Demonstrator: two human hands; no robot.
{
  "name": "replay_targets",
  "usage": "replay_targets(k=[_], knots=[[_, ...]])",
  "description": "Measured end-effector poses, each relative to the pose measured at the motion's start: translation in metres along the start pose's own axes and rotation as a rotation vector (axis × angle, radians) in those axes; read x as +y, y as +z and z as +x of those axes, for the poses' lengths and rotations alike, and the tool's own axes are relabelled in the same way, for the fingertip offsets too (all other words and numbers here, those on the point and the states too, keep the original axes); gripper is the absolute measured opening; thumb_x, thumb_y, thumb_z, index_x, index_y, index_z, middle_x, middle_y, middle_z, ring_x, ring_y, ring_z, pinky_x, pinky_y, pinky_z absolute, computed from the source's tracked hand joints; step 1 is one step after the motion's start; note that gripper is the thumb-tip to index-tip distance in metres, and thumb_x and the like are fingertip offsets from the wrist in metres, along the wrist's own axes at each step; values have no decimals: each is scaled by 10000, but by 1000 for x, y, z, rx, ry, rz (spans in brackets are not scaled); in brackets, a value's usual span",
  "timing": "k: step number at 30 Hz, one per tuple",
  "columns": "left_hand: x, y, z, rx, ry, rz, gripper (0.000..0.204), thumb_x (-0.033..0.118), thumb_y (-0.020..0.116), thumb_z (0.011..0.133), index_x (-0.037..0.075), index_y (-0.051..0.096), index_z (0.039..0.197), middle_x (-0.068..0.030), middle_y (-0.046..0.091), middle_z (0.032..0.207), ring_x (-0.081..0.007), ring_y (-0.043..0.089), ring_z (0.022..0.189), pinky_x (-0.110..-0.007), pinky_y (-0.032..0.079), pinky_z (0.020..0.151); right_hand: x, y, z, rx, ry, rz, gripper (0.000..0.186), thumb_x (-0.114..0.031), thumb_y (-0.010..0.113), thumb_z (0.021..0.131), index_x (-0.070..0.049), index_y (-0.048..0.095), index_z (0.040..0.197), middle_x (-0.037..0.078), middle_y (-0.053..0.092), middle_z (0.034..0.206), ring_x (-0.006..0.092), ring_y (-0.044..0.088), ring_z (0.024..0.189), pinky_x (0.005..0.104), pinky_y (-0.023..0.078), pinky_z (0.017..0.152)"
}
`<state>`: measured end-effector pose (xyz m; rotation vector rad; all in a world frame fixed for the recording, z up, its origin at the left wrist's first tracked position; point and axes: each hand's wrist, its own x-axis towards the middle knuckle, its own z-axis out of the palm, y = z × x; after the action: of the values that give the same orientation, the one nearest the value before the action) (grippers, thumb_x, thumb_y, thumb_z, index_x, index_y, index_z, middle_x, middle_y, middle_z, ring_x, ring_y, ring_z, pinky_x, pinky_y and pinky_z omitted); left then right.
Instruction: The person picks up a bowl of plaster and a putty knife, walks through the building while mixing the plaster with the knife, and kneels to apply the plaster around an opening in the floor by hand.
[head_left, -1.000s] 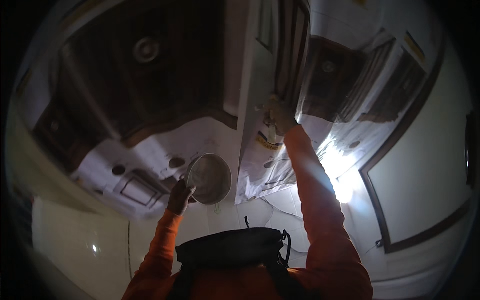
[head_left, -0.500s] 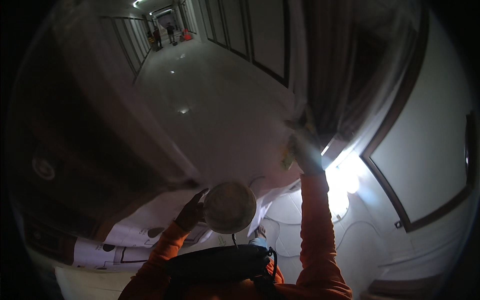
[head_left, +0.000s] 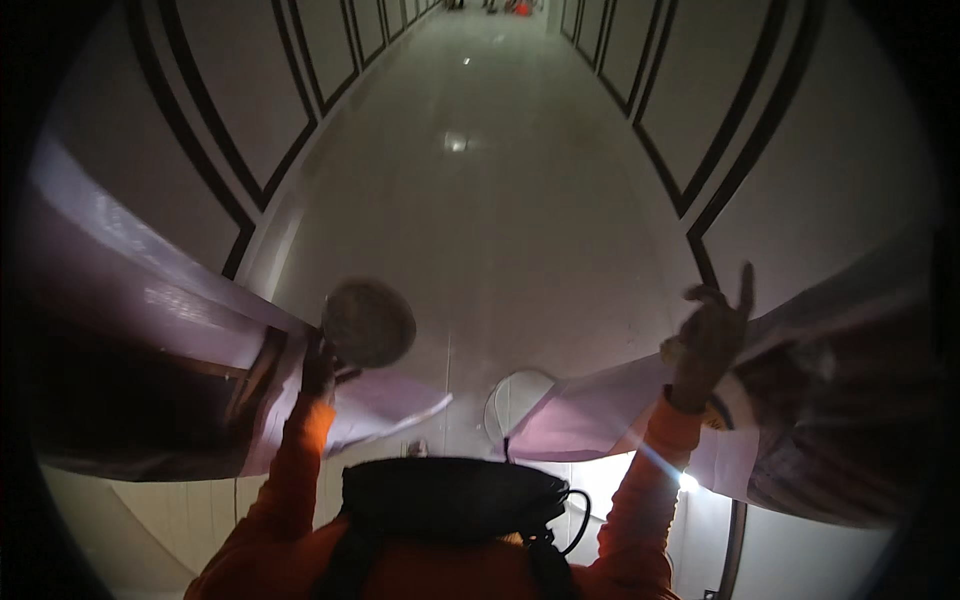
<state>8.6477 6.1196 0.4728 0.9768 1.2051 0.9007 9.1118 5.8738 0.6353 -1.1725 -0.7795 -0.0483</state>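
Note:
My left hand [head_left: 318,372] grips a round, pale, bowl-like vessel [head_left: 370,323] by its near left side; the vessel is slightly blurred. On that side a large printed sheet [head_left: 205,325] hangs close against my hand and forearm. My right hand [head_left: 712,335] is raised at the right, two of its fingers stretched out and apart. A small yellowish thing [head_left: 672,350] shows at its palm, partly hidden by the hand, its kind unclear. Another printed sheet [head_left: 590,415], pink and dark, lies against my right forearm. Between the two sheets is a gap.
Ahead runs a long corridor with a shiny pale floor [head_left: 470,220] and dark-framed wall panels [head_left: 700,110] on both sides. People's legs and a red object [head_left: 522,8] show far off. A black bag [head_left: 450,500] sits at my front. Bright light glares behind the right sheet.
My view has turned to face straight down the corridor. The vessel has moved forward and left with my left hand. My right hand has moved right, and the sheets now spread to both sides.

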Motion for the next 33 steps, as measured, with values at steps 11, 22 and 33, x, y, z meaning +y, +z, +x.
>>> replay_targets(k=[11,22,33], knots=[[29,103,35,-27,58,-83,669,394,608,904,153,341,1468,-176,488,1356,-362,572,1158,-538,513,942,97,15,93,-181,177,152,530,-411,471,1005,23,542,1300,99,649,839,113,568,631,219,467,576],[133,318,227,-297,119,-162,692,324,596,915,35,294,1466,-194,525,1332,-315,599,1164,-470,527,943,289,102,199,-305,623,215,372,-366,510,1001,-7,606,974,82,611,748,154,566,560,286,458,458],[207,407,445,-423,72,-210,739,378,607,913,-8,289,1457,-198,554,1298,-276,634,1120,-456,553,931,416,221,332,-108,704,294,312,-274,622,949,32,620,1009,72,601,763,179,572,605,291,478,533]])
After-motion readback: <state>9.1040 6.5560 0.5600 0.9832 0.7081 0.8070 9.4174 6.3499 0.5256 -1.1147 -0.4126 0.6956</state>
